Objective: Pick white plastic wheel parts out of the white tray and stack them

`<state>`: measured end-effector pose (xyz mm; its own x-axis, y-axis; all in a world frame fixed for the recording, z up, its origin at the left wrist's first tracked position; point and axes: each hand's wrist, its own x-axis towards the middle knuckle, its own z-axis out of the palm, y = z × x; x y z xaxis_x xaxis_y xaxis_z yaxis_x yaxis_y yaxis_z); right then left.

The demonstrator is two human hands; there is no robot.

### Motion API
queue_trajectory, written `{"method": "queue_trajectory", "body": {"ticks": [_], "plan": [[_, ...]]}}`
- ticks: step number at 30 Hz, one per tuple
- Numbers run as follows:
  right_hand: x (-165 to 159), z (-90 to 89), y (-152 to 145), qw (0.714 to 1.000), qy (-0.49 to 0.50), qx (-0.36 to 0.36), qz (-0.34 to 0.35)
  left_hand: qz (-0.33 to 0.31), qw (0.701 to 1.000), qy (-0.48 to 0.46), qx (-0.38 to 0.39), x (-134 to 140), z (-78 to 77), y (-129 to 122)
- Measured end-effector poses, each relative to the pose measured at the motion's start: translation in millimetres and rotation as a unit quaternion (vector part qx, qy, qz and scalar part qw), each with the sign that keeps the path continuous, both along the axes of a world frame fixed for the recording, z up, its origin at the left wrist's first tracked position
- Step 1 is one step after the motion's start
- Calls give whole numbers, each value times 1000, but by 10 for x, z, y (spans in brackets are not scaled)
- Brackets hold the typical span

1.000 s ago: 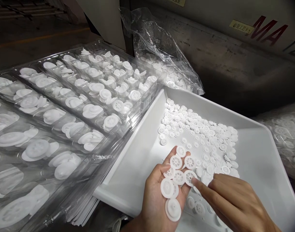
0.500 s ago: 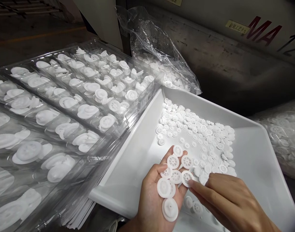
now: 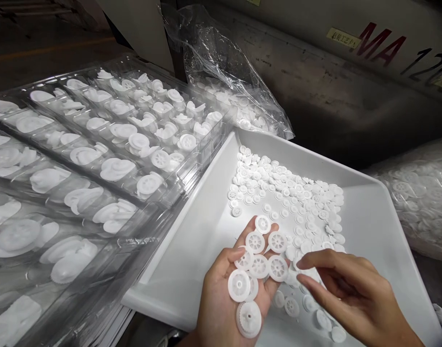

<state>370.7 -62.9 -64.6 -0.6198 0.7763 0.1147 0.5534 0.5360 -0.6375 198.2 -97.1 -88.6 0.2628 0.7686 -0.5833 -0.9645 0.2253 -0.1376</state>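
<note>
My left hand (image 3: 221, 294) is palm up and carries several white plastic gears (image 3: 249, 315), spread over the palm and fingers. Its thumb rests on the edge of one of them. Some show a spoked face, such as the gear (image 3: 277, 268) near the fingertips. To the right of it my right hand (image 3: 351, 291) hovers over the bin, thumb and index finger parted, with no gear plainly between them. Below both hands is the white plastic bin (image 3: 177, 270), where many loose gears (image 3: 296, 193) lie heaped toward the far right.
Clear plastic trays (image 3: 170, 212) with compartments of white gears stand stacked at left. A clear bag (image 3: 235, 72) of gears lies behind the bin; another full bag (image 3: 419, 193) is at right. Beyond is a grey machine panel (image 3: 307, 62) with lettering.
My right hand has drawn back from the gear at my left fingertips, and its thumb and index finger have parted. The gears stay on my left hand. The camera view has shifted slightly.
</note>
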Motion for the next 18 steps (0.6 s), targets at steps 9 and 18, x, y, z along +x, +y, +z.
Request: {"method": "queue_trajectory", "body": {"ticks": [9,18], "plan": [[-10,92,37,963,100,-207,-142,-10,1000,8,27,-1,6,-10],[4,16,87,941,150,-239,-186,-6,999,-17,29,-13,32,-30]]}}
